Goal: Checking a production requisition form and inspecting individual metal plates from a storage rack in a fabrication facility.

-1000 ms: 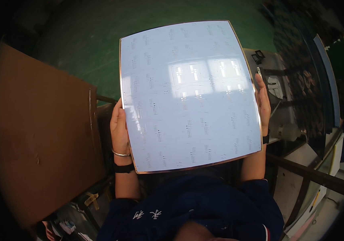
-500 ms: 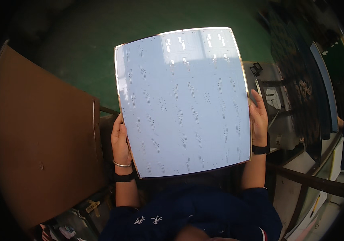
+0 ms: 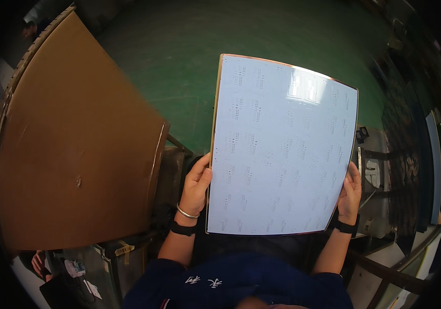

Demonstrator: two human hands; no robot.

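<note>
A large white circuit board panel (image 3: 282,154) with rows of tiny holes and thin coppery edges is held up in front of me. My left hand (image 3: 197,188) grips its left edge, with the thumb near the face and the other fingers partly behind. On the lower right edge, my right hand (image 3: 350,195) is closed on the same panel, its fingertips partly hidden by the board. Window light glares on the panel's upper part. Both wrists wear black bands, and a metal bangle (image 3: 187,212) circles the left one.
A big brown board (image 3: 76,154) stands at the left, above a dark-framed stand (image 3: 110,257). Another person's hand (image 3: 39,262) shows at lower left. On the right are a bench with a white glove (image 3: 372,173) and upright dark panels (image 3: 408,175). Green floor (image 3: 179,77) lies beyond.
The panel and both hands have shifted to the right in the view, and the panel has turned slightly clockwise. Around them the surroundings have shifted too. Both hands keep their hold.
</note>
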